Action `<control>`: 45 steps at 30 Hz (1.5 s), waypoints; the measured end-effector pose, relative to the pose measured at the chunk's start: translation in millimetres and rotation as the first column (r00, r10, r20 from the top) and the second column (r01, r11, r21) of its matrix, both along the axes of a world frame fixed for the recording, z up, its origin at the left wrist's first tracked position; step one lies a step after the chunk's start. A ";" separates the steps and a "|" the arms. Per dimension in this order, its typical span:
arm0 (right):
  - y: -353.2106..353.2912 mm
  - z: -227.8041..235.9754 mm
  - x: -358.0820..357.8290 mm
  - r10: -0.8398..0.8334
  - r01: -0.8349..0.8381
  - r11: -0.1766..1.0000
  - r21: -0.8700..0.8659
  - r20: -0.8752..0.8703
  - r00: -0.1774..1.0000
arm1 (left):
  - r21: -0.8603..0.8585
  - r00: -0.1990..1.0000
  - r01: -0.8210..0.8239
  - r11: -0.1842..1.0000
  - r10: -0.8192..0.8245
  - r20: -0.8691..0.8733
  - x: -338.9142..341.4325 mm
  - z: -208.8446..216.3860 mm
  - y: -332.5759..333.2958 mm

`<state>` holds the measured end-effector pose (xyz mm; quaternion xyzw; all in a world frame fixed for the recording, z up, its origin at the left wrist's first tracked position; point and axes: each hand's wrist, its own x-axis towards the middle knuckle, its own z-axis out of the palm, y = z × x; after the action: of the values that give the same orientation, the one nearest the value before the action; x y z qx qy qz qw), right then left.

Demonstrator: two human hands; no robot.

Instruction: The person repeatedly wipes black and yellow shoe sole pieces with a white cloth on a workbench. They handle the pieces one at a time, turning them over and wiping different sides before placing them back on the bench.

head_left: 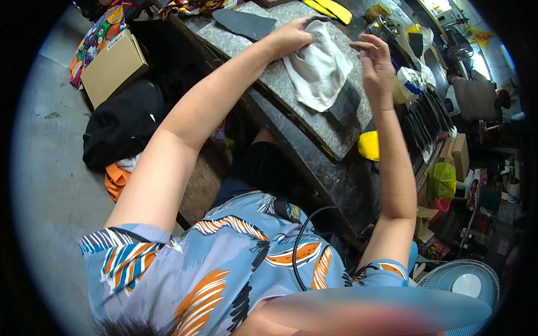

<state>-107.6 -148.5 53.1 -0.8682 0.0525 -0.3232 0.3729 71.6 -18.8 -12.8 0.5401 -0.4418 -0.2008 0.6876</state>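
Observation:
My left hand [290, 38] reaches to the far part of a grey speckled slab [276, 84], fingers closed on the upper edge of a white cloth [319, 75]. Something dark shows by its fingertips, too small to name. The cloth drapes down over the slab and partly covers a flat black piece [346, 105]. Right of the cloth, my right hand [376, 67] is raised with bent fingers apart; I see nothing in it. Another flat dark piece [244, 24], pointed at one end, lies on the slab left of my left hand.
The slab sits on a dark workbench [297, 134]. A yellow piece [369, 145] lies beside my right forearm, and a yellow strip [330, 9] at the far edge. Several black pieces stand in a row [428, 120] at right. A cardboard box [115, 67] stands left; a fan [465, 285] lower right.

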 end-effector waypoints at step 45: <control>-102.6 57.5 -92.7 -0.854 -0.004 0.367 -0.930 -0.338 0.396 | 0.063 0.944 -0.098 0.993 0.073 0.321 -116.4 24.0 -238.7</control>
<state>-200.3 -251.1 110.7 -0.9057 0.3210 0.0325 -0.2749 -44.8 -257.6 11.2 0.6105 -0.5149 -0.0983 0.5938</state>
